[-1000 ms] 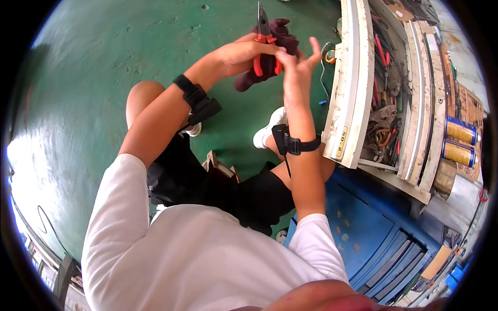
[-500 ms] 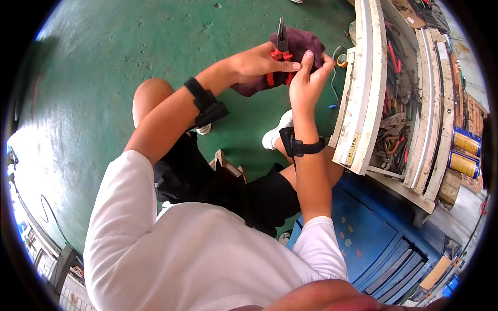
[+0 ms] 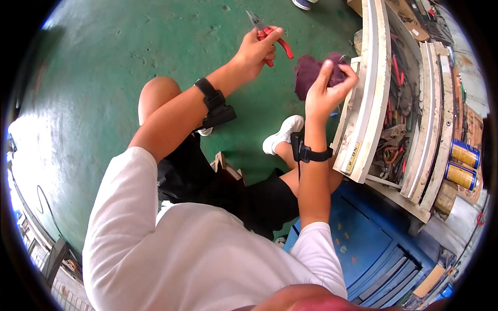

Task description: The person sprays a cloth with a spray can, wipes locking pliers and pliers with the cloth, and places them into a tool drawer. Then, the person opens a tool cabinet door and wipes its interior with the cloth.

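Needle-nose pliers [image 3: 256,22] with red handles are in my left hand [image 3: 255,54], fingers wrapped about one handle. Their jaws point up and to the left, and the other handle stands out to the right. To the right of it, my right hand [image 3: 329,92] grips a crumpled maroon cloth [image 3: 307,76] between thumb and fingers. The cloth is bunched and hangs left of the hand, apart from the pliers. Both hands are held above the green floor, the right one close beside the open drawer.
An open, worn cream drawer [image 3: 355,136] at the right holds pliers and other hand tools. Beyond it are yellow-and-blue cans [image 3: 461,175]. A blue cabinet [image 3: 358,228] stands at lower right. Another person's shoe [image 3: 301,4] shows at the top edge.
The hands have moved apart. My left hand has carried the pliers up and left out of the cloth and tilted them; my right hand has drawn the cloth right, toward the drawer.
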A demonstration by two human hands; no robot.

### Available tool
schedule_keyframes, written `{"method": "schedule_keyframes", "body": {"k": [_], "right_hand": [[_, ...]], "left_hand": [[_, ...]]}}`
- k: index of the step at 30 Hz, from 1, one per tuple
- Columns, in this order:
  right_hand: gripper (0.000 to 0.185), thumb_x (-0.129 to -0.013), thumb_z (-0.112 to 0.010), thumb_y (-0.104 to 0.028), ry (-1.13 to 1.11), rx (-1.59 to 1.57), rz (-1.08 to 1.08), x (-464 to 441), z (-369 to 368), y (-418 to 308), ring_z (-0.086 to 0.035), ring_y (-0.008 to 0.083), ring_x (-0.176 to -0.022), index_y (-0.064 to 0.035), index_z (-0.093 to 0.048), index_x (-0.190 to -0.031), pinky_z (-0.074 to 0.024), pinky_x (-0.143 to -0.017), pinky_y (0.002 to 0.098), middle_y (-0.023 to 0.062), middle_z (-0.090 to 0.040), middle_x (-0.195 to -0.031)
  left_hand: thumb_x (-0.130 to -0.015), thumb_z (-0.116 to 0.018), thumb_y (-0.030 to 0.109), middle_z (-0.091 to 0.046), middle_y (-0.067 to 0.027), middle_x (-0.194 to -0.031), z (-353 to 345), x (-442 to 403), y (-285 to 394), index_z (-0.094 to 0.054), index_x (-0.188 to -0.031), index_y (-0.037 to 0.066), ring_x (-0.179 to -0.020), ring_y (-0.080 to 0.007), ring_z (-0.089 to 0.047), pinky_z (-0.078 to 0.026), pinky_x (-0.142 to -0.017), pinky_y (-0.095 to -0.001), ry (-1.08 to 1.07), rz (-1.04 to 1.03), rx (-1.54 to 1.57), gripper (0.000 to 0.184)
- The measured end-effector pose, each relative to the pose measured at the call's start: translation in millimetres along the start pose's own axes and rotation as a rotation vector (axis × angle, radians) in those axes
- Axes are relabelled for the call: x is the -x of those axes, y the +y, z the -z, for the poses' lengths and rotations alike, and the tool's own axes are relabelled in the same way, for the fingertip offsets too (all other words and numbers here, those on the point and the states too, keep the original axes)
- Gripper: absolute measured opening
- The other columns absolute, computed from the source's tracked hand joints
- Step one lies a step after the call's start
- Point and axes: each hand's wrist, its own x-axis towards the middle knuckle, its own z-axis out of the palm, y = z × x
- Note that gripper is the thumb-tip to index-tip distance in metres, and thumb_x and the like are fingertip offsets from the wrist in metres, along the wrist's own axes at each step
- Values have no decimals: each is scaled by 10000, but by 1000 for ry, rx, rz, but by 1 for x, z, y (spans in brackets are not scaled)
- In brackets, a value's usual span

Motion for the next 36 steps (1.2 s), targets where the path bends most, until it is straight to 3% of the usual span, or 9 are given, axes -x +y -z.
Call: {"method": "schedule_keyframes", "body": {"k": [4,7,12,19,22,24,27,29,36], "right_hand": [[386,-895,-757,-324,-405,-108,-218,1,4,-10,-645,164,-805,-34,-617,-1106,-518,-761,309,84,-675,-885],[358,-954,-674,-355,-635,-119,-332,10,3,-7,-549,142,-698,-5,-640,-1021,-472,-662,319,86,-626,-779],[315,-1030,-534,-274,-639,-252,-350,18,3,-10,-460,128,-669,27,-625,-1042,-416,-617,307,57,-533,-726],[333,-1053,-472,-291,-577,-274,-284,16,2,-19,-490,160,-644,21,-589,-1056,-425,-616,334,96,-579,-730],[321,-1057,-465,-292,-544,-228,-242,20,1,-5,-524,182,-673,15,-554,-1021,-434,-629,364,121,-590,-764],[310,-1054,-474,-286,-525,-209,-229,22,1,-2,-541,208,-687,9,-545,-995,-437,-634,375,131,-596,-787],[269,-1042,-500,-258,-512,-154,-162,25,-1,0,-572,258,-722,1,-541,-983,-445,-650,388,153,-610,-832],[238,-1033,-516,-235,-520,-122,-108,26,-4,-2,-586,282,-743,-2,-547,-997,-452,-661,390,165,-617,-855],[208,-981,-614,-202,-605,-100,-161,17,1,-2,-598,290,-630,2,-590,-948,-469,-615,386,143,-625,-728]], "left_hand": [[-901,-757,270,-455,54,-755,-12,12,18,-483,-1328,63,-600,-38,-395,-302,-490,-221,-103,-59,-196,548],[-872,-786,222,-485,43,-764,-19,21,30,-395,-1420,50,-574,-35,-385,-290,-486,-223,-233,-143,-420,695],[-829,-825,230,-518,17,-783,-19,22,24,-364,-1448,42,-540,-50,-382,-281,-449,-239,-233,-4,-454,794],[-760,-880,350,-566,8,-829,-10,11,30,-416,-1386,0,-573,-46,-430,-285,-453,-238,-237,-156,-741,854],[-773,-850,450,-612,-23,-891,-5,6,23,-473,-1323,-1,-685,-76,-504,-389,-544,-250,-273,-34,-707,805],[-807,-788,537,-605,-46,-950,-6,2,13,-515,-1237,20,-815,-110,-531,-458,-709,-284,-256,-44,-801,726],[-822,-749,581,-572,-48,-979,-15,16,11,-528,-1153,45,-885,-131,-532,-453,-834,-311,-244,-10,-697,667],[-815,-761,571,-527,-29,-957,-14,14,7,-526,-1120,49,-863,-125,-516,-450,-787,-294,-253,50,-655,648],[-729,-834,515,-477,-22,-882,2,7,22,-531,-1111,31,-795,-117,-452,-434,-719,-295,-214,-392,-1052,687]]}}
